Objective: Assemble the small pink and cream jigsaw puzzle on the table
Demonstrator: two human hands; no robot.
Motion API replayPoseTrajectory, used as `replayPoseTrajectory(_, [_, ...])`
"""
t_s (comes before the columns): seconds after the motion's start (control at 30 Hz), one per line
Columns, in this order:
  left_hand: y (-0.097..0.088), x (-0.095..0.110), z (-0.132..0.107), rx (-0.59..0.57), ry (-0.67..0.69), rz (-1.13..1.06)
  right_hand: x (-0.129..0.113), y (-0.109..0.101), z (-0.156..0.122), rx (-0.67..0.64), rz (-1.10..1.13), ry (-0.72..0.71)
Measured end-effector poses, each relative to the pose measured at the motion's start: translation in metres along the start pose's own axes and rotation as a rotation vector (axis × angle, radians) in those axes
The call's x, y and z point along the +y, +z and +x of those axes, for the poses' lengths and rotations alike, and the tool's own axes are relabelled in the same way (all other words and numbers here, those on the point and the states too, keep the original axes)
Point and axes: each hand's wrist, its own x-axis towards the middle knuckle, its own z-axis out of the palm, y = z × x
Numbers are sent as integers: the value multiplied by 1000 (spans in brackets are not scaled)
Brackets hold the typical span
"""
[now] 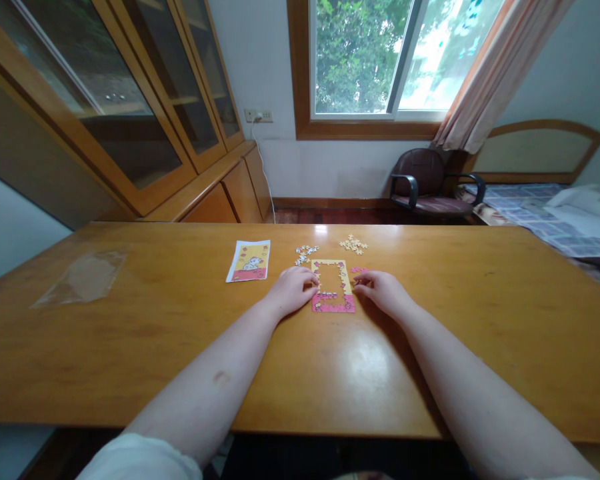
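Observation:
A partly built jigsaw frame (333, 287), yellow on top and pink below with a hollow middle, lies on the wooden table (180, 333). My left hand (293, 291) rests at its left edge, fingers curled with the fingertips touching the frame. My right hand (383, 289) sits at its right edge, fingers curled together against the border, next to a small pink piece (359, 271). Whether either hand holds a piece is hidden. Two small heaps of loose pieces (305, 254) (353, 245) lie just beyond the frame.
A printed reference picture (249, 261) lies left of the puzzle. A clear plastic bag (83, 277) lies at the table's far left. Behind the table stand a glass-fronted cabinet (145, 120), a dark armchair (430, 183) under the window, and a bed (555, 213).

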Motion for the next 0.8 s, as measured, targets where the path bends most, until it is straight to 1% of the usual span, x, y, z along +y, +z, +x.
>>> replayPoseTrajectory(0.13, [-1,0,0,0,-1,3,-1,1,0,-51,117,12])
replayPoseTrajectory(0.3, [0,-1,0,1,5,1,-6,2,-4,-45,159,-16])
replayPoseTrajectory(0.47, [1,-2,0,1,6,5,-12,4,-6,-107,214,-9])
replayPoseTrajectory(0.63, [0,0,0,-10,-2,6,-15,7,-7,-162,166,-59])
replayPoseTrajectory(0.8, [0,0,0,-7,-3,10,-16,7,-8,-136,53,-73])
